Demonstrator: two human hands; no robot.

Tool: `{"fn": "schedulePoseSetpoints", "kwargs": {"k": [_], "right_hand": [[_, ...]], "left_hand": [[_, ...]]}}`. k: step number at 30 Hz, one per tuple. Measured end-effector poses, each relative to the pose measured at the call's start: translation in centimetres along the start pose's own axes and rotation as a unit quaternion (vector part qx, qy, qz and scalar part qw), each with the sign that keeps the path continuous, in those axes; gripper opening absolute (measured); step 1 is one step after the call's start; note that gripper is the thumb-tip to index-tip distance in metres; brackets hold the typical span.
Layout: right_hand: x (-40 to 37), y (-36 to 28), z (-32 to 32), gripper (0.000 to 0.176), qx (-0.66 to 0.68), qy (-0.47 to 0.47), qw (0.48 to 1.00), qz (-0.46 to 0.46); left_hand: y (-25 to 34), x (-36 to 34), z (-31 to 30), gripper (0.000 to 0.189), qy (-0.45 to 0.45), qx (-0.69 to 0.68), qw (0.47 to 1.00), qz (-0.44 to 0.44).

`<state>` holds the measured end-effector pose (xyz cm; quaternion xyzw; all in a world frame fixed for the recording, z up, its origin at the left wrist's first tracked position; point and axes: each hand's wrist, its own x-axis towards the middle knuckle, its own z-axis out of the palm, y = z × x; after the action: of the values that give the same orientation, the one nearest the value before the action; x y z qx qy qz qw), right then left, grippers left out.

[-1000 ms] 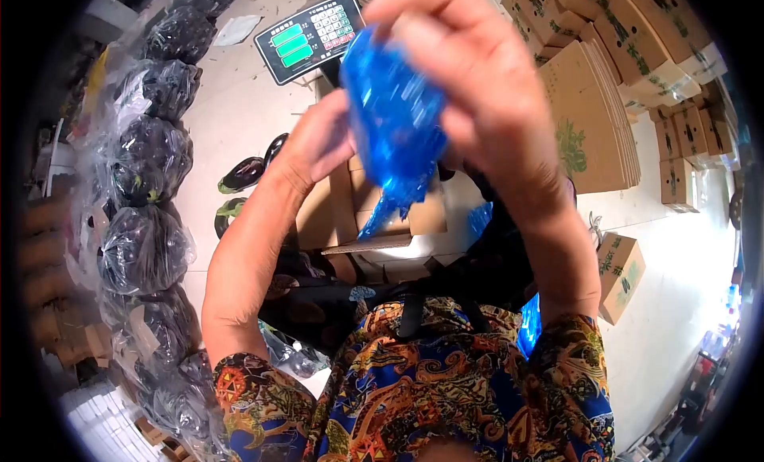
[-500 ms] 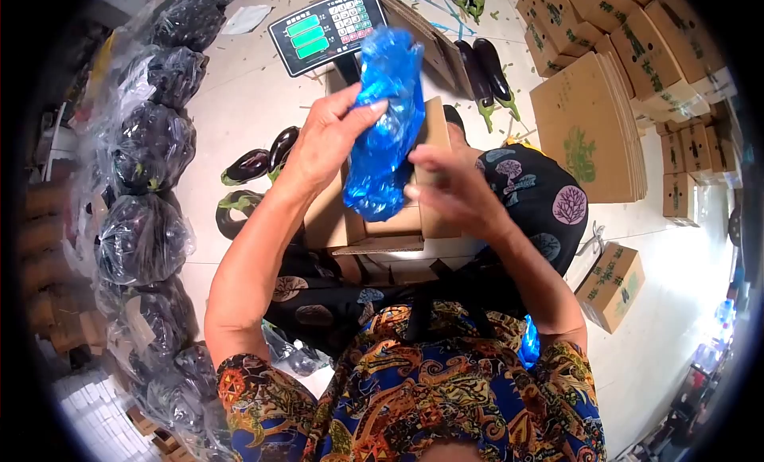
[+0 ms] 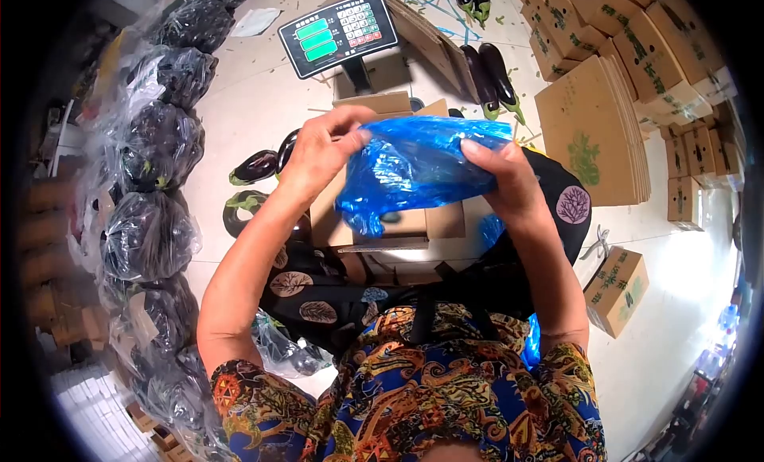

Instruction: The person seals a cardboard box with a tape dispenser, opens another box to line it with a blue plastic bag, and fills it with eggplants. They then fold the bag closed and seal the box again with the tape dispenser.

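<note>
A blue plastic bag [image 3: 422,163] is stretched sideways between my two hands. My left hand [image 3: 325,148] pinches its left end, fingers closed on the film. At the other end, my right hand [image 3: 509,175] grips the bag with the thumb on top. Beneath the bag stands an open cardboard box [image 3: 330,215], its flaps spread and much of its inside hidden. Just behind the box rises a scale display [image 3: 338,34] with green screens and a keypad. Several eggplants [image 3: 255,167] lie on the floor left of the box, partly covered by my left arm.
Clear bags of eggplants [image 3: 151,235] line the left side. More eggplants [image 3: 493,76] lie at the back right, beside a leaning cardboard sheet [image 3: 426,44]. Flattened cartons [image 3: 593,136] and stacked boxes [image 3: 656,64] stand at right. A small closed carton [image 3: 617,291] sits nearer.
My right hand has taken hold of the blue bag's right end. The bag has gone from hanging upright and bunched to spread out sideways over the box.
</note>
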<state>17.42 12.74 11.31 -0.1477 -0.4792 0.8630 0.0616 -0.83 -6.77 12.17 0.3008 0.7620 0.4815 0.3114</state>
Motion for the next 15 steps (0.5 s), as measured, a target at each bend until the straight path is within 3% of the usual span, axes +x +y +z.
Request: {"fn": "schedulePoseSetpoints", "kwargs": {"k": [2, 4, 6, 7, 9, 12, 15], "right_hand": [[-0.2, -0.1, -0.3, 0.051, -0.017, 0.028, 0.999, -0.037], [-0.8, -0.2, 0.0, 0.044, -0.099, 0.022, 0.993, -0.062], [-1.2, 0.8, 0.0, 0.039, -0.198, 0.006, 0.978, -0.068], [-0.6, 2.4, -0.5, 0.029, -0.263, -0.006, 0.955, -0.14], [-0.5, 3.6, -0.8, 0.026, -0.351, -0.008, 0.927, -0.131], [-0.8, 3.9, -0.2, 0.02, -0.349, 0.011, 0.928, -0.127], [-1.7, 3.7, 0.5, 0.018, -0.116, 0.037, 0.992, -0.04]], "left_hand": [[-1.1, -0.5, 1.2, 0.043, 0.201, 0.222, 0.941, 0.156], [1.4, -2.3, 2.7, 0.042, 0.172, 0.169, 0.958, 0.154], [3.4, -3.4, 4.6, 0.039, 0.046, -0.009, 0.997, 0.066], [3.8, -3.4, 5.6, 0.039, 0.025, -0.038, 0.998, 0.03], [2.1, -2.5, 7.5, 0.036, 0.0, -0.122, 0.992, -0.023], [0.5, -2.0, 8.9, 0.018, 0.015, -0.262, 0.964, -0.046], [-0.1, -2.1, 8.9, 0.012, 0.026, -0.298, 0.952, -0.073]]}}
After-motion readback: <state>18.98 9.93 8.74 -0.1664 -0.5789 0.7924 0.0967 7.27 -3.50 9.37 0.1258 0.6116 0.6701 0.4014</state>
